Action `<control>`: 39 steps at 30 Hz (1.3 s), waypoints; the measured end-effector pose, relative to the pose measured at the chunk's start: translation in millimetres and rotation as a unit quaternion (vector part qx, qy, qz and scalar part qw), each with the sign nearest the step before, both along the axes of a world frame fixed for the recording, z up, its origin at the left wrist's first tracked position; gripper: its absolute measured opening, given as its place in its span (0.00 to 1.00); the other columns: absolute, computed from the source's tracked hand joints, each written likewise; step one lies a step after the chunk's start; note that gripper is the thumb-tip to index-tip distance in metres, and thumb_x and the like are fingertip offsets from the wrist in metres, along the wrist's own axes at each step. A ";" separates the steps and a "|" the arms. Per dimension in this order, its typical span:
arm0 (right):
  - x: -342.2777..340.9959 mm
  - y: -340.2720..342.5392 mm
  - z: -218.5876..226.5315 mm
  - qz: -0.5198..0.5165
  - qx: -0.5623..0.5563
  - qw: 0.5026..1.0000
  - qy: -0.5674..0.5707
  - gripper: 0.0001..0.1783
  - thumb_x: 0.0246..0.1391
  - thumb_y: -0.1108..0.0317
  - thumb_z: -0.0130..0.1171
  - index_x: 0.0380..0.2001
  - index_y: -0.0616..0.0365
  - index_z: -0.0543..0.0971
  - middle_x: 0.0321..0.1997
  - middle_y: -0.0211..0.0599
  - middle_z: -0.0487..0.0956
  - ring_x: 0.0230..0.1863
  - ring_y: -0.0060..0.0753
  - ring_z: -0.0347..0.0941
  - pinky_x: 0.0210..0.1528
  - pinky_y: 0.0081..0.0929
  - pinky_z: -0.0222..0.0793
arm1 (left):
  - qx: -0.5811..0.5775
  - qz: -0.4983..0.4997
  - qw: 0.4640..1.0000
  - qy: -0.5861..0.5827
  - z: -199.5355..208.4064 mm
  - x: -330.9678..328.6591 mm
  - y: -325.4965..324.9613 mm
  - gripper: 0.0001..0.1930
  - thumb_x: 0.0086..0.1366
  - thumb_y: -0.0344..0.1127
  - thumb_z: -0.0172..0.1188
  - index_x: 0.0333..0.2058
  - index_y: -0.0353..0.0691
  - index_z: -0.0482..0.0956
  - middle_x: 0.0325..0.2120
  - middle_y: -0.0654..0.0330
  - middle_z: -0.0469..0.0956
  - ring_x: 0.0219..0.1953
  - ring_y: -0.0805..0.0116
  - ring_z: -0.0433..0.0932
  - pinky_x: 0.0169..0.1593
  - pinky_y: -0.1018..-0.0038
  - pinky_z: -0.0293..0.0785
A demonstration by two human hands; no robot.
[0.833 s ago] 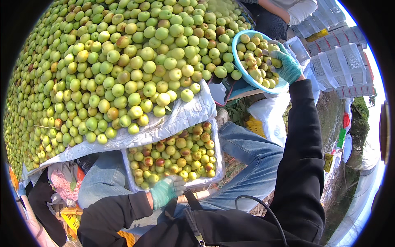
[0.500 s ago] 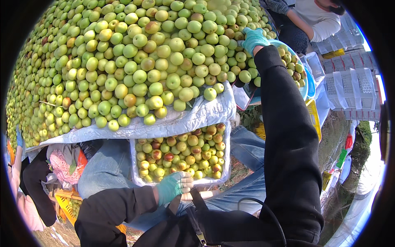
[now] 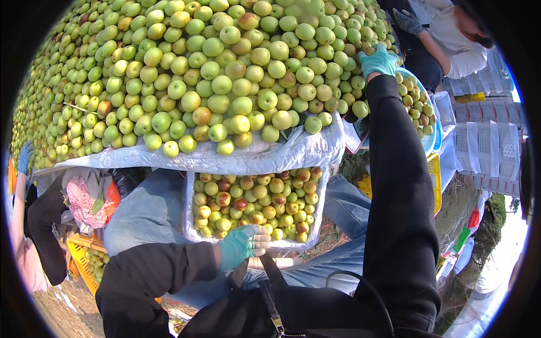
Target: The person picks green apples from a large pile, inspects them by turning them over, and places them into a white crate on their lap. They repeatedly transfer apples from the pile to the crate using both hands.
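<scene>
While the gloved right hand (image 3: 378,60) is resting on the heap of green fruit (image 3: 194,76) beside the blue basin (image 3: 429,141), its fingers are bending downward; whether they are pinching a fruit cannot be told. Over the near rim of the white-lined crate (image 3: 190,208), the gloved left hand (image 3: 236,248) is extending its fingers, pressed together. Smaller reddish-green fruit (image 3: 256,205) is filling the crate, just below the pale quilted cloth (image 3: 304,151) bearing the heap.
</scene>
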State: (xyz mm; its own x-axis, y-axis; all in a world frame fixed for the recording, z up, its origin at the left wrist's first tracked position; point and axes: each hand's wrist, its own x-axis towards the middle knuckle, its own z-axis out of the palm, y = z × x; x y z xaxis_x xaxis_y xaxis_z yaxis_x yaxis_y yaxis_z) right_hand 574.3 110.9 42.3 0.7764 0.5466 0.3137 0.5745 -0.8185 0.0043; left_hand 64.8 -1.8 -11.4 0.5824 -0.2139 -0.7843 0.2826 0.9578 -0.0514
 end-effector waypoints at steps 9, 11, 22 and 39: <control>-203.7 -93.1 41.4 0.379 0.293 0.744 0.466 0.21 0.42 0.67 0.69 0.38 0.57 0.72 0.39 0.34 0.73 0.41 0.30 0.70 0.44 0.27 0.70 | -0.039 0.124 0.986 -0.107 13.8 25.5 25.5 0.23 0.68 0.46 0.51 0.54 0.35 0.68 0.48 0.52 0.74 0.51 0.57 0.75 0.56 0.62 0.72; -279.6 -119.1 44.5 0.484 0.166 0.753 0.415 0.24 0.34 0.62 0.72 0.36 0.57 0.74 0.45 0.41 0.69 0.47 0.44 0.69 0.52 0.35 0.66 | -0.093 0.190 0.959 -0.187 19.1 30.0 32.0 0.27 0.66 0.51 0.53 0.56 0.38 0.66 0.52 0.53 0.71 0.53 0.58 0.73 0.58 0.60 0.69; -175.5 40.2 32.4 0.432 -0.069 0.899 0.024 0.25 0.47 0.66 0.63 0.50 0.48 0.72 0.49 0.35 0.74 0.51 0.43 0.69 0.52 0.37 0.69 | -0.146 0.118 0.954 -0.234 35.6 21.0 45.7 0.26 0.67 0.53 0.49 0.55 0.40 0.67 0.56 0.48 0.67 0.58 0.50 0.68 0.47 0.58 0.77; -244.1 -113.6 16.1 0.322 0.332 0.598 0.655 0.28 0.47 0.74 0.67 0.52 0.58 0.69 0.51 0.34 0.73 0.52 0.26 0.70 0.57 0.26 0.66 | -0.077 0.046 0.996 0.025 19.8 -20.3 -10.4 0.24 0.64 0.52 0.55 0.46 0.35 0.71 0.40 0.51 0.76 0.45 0.55 0.77 0.48 0.54 0.78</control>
State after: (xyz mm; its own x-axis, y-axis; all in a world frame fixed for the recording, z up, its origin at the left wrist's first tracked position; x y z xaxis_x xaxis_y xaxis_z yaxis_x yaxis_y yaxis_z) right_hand 330.1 -2.7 58.4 0.2888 0.9572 -0.0184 -0.0724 0.0026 -0.9974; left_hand 44.5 -12.2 8.4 0.5658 -0.2811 -0.7752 0.1877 0.9593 -0.2109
